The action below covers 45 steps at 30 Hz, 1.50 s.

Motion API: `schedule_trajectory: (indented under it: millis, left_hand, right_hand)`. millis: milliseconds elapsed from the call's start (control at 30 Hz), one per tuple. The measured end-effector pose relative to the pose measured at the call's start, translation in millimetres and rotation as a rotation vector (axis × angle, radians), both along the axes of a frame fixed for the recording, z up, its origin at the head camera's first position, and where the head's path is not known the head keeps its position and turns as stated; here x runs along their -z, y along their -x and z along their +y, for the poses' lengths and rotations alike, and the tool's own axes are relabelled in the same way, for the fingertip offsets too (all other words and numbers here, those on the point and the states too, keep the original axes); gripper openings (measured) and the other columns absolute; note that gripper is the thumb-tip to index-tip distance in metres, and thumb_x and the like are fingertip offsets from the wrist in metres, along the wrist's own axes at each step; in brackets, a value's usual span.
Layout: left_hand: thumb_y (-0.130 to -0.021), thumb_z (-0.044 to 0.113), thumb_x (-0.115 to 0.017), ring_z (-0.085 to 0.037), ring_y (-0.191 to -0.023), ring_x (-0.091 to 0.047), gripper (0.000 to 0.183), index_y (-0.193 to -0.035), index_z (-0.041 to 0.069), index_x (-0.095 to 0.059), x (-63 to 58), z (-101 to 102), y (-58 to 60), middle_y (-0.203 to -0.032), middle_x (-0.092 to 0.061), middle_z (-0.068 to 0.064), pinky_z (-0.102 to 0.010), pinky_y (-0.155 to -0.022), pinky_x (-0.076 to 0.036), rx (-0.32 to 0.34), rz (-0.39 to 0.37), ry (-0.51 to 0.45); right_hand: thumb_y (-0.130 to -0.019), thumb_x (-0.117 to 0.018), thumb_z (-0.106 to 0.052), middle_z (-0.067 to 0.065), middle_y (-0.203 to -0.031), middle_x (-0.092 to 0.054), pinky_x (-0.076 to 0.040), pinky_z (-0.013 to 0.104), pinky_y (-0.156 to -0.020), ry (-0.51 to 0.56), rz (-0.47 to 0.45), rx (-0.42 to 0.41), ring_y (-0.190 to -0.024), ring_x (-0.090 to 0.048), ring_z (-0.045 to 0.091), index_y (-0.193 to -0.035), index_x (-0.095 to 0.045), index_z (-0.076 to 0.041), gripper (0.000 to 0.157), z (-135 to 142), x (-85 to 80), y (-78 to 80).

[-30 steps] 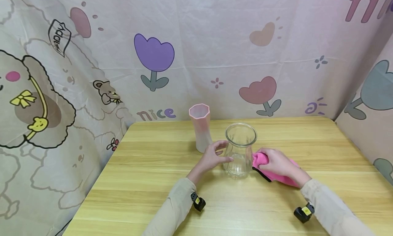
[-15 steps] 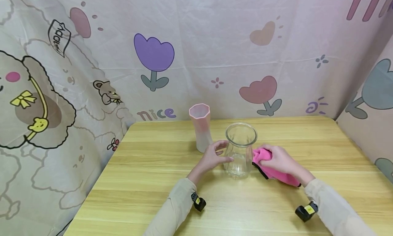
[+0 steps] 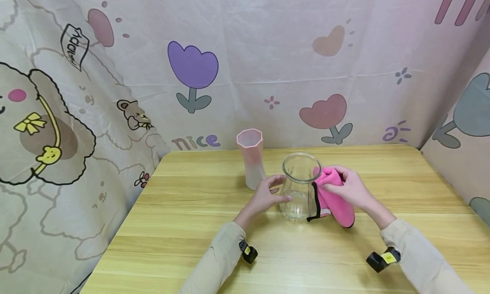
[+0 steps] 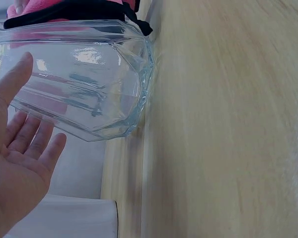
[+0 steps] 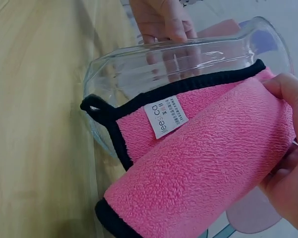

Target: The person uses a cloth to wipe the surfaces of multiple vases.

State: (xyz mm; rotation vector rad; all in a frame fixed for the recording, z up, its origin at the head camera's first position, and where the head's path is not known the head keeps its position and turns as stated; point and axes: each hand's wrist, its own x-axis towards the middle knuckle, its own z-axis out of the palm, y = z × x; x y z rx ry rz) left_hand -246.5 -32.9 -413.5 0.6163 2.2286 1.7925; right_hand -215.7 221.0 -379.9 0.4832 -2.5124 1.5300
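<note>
A clear glass vase (image 3: 297, 200) with a wide round rim stands upright on the wooden table. My left hand (image 3: 264, 196) holds it from the left, thumb on the near side and fingers round the far side; the left wrist view shows the faceted glass beside the thumb (image 4: 17, 74). On the vase's other side, my right hand (image 3: 354, 187) grips a pink cloth (image 3: 338, 206) with black edging, bunched at the top and hanging down. In the right wrist view the cloth's edge and white label (image 5: 166, 116) lie against or just before the glass; contact is unclear.
A pink-and-white vase (image 3: 252, 160) stands behind my left hand, close to the glass one. Behind the wooden table (image 3: 183, 226) hangs a printed curtain (image 3: 245, 51), and more printed fabric hangs at both sides.
My right hand has lifted the pink cloth off the table and brought it up beside the glass vase, where it now hangs down. The left hand and both vases have stayed in place.
</note>
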Motion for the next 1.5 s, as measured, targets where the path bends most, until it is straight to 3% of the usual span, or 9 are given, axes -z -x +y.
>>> schedule_trajectory:
  millis: [100,300,567,967,1300,1500]
  left_hand:
    - [-0.071,0.009,-0.077,-0.021,-0.120,-0.045,0.066,-0.129,0.006,-0.047,10.7,1,6.5,-0.130,-0.049,-0.008,-0.031,-0.101,-0.039,-0.006,0.001,0.007]
    - [-0.070,0.014,-0.078,-0.017,-0.118,-0.047,0.064,-0.127,0.010,-0.049,14.5,1,7.8,-0.128,-0.051,-0.004,-0.027,-0.098,-0.041,-0.020,0.029,0.030]
    - [-0.070,0.017,-0.078,-0.018,-0.118,-0.047,0.066,-0.128,0.012,-0.048,13.1,-1,6.3,-0.129,-0.050,-0.002,-0.026,-0.099,-0.040,-0.029,0.034,0.059]
    - [-0.074,0.013,-0.075,-0.018,-0.123,-0.043,0.064,-0.131,0.008,-0.045,13.6,2,4.4,-0.133,-0.047,-0.006,-0.027,-0.099,-0.040,-0.015,0.076,0.028]
    - [-0.076,0.016,-0.073,-0.018,-0.123,-0.042,0.065,-0.132,0.007,-0.044,12.3,17,18.5,-0.134,-0.046,-0.007,-0.028,-0.098,-0.041,-0.062,0.130,0.049]
    - [-0.074,0.020,-0.074,-0.016,-0.124,-0.041,0.068,-0.133,0.009,-0.043,11.4,25,31.4,-0.135,-0.045,-0.005,-0.028,-0.098,-0.041,-0.109,0.122,0.072]
  right_hand:
    - [-0.077,-0.070,-0.007,-0.011,-0.098,-0.061,-0.050,0.016,-0.067,0.016,0.024,0.021,-0.083,-0.056,-0.003,-0.114,-0.056,0.001,0.041,0,-1.0,0.0]
    - [-0.076,-0.070,-0.001,-0.028,-0.097,-0.056,-0.049,0.011,-0.067,0.082,0.090,0.046,-0.084,-0.056,-0.006,-0.114,-0.056,0.005,0.042,2,-2.3,-1.2]
    - [-0.077,-0.067,0.003,-0.028,-0.099,-0.057,-0.049,0.010,-0.066,0.141,0.112,0.049,-0.085,-0.056,-0.006,-0.112,-0.054,0.010,0.038,7,-4.6,-1.0]
    - [-0.077,-0.068,0.000,-0.030,-0.098,-0.055,-0.048,0.009,-0.065,0.091,0.094,0.097,-0.084,-0.055,-0.007,-0.115,-0.053,0.009,0.042,20,2.5,-3.1]
    - [-0.077,-0.068,0.001,-0.028,-0.098,-0.057,-0.047,0.007,-0.068,0.113,0.108,0.096,-0.086,-0.055,-0.008,-0.110,-0.060,-0.004,0.034,28,0.9,-7.4]
    - [-0.078,-0.068,-0.003,-0.029,-0.096,-0.057,-0.048,0.008,-0.066,0.077,0.110,0.103,-0.084,-0.055,-0.008,-0.111,-0.059,0.000,0.034,30,1.0,-8.8]
